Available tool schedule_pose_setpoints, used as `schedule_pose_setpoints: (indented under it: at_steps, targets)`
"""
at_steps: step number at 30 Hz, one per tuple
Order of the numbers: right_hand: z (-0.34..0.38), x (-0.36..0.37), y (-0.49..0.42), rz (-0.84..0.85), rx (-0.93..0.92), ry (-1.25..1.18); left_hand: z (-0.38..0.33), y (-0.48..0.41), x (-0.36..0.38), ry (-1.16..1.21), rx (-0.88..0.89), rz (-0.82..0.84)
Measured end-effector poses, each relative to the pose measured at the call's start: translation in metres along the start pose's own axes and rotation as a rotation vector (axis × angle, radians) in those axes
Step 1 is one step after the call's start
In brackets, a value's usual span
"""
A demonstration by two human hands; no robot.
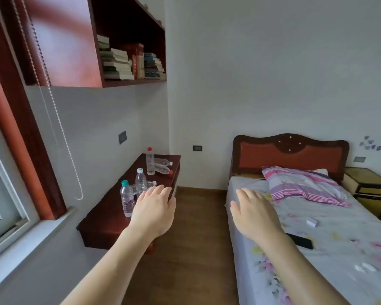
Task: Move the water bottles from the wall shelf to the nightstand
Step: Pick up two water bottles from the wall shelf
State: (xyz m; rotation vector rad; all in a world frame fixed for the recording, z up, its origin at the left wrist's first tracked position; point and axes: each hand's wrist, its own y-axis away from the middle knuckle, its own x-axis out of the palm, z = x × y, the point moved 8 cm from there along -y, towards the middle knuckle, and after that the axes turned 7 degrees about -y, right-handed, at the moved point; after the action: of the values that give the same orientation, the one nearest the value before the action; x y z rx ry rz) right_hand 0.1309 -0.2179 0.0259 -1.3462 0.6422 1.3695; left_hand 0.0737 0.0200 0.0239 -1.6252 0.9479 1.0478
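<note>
Several clear water bottles stand or lie on the dark red wall shelf (106,225) at the left. A teal-capped bottle (127,199) stands nearest, with a white-capped bottle (140,181) just behind it. Farther back stands a red-capped bottle (150,161), beside two bottles lying on their sides (163,165). Another bottle (150,184) lies partly hidden behind my left hand. My left hand (153,209) hovers open over the shelf's front edge, right of the teal-capped bottle, holding nothing. My right hand (254,213) is open above the bed's left edge. A yellow nightstand (367,183) sits right of the bed.
A bed (317,238) with a flowered sheet, a striped pillow (304,186) and a black phone (300,240) fills the right. Brown floor (198,216) runs between shelf and bed. A bookshelf (128,60) with books hangs overhead at the left, beside a window.
</note>
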Motion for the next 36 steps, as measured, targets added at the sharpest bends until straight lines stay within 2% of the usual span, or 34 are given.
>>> schedule_pose_setpoints:
  at_steps: [6, 15, 24, 31, 36]
  targets:
    - [0.024, 0.039, -0.073, 0.007, -0.025, 0.015, 0.042, -0.073, 0.031, -0.003, 0.012, -0.013]
    - [0.017, 0.086, -0.205, 0.002, -0.069, 0.020, 0.072, -0.190, 0.074, -0.078, -0.006, -0.032]
    - [0.028, 0.130, -0.377, 0.061, -0.255, -0.034, 0.106, -0.301, 0.098, -0.162, -0.214, -0.084]
    - [0.104, 0.175, -0.471, 0.119, -0.501, -0.066, 0.170, -0.343, 0.101, -0.217, -0.401, -0.138]
    - [0.164, 0.222, -0.517, 0.148, -0.606, -0.117, 0.229, -0.360, 0.110, -0.246, -0.528, -0.142]
